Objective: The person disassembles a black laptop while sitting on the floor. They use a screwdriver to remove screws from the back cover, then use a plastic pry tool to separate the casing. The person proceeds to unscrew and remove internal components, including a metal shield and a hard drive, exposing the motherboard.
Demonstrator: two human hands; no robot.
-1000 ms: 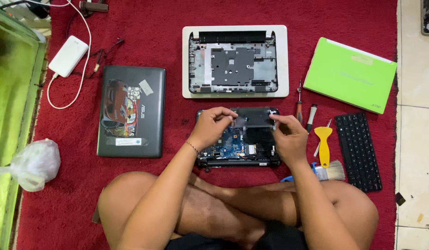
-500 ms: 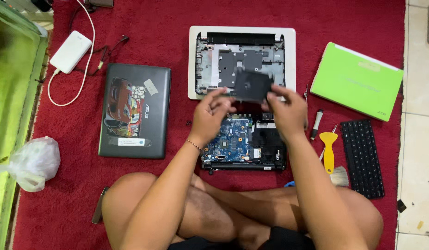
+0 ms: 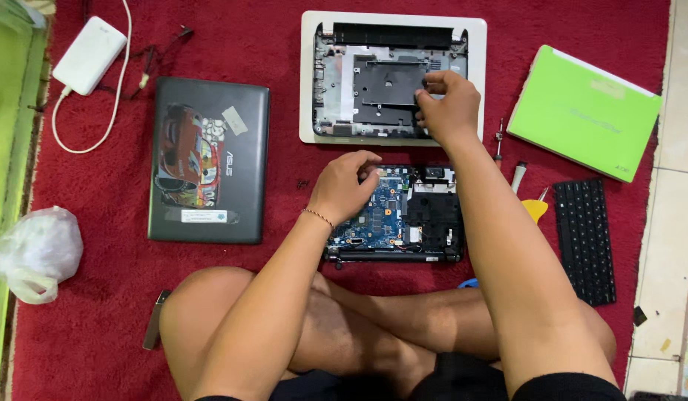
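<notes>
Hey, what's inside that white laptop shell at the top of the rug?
Inside the white laptop shell lies a dark flat panel on bare grey metal framing. The right hand covers its right corner, hiding what is beneath.

My right hand (image 3: 449, 106) pressed a dark panel (image 3: 388, 83) into the white laptop shell (image 3: 308, 82); my left hand (image 3: 348, 187) rested on the blue circuit board (image 3: 385, 215)

The opened laptop base (image 3: 392, 215) lies before the upturned case shell (image 3: 392, 78), the keyboard (image 3: 585, 238) to its right.
</notes>
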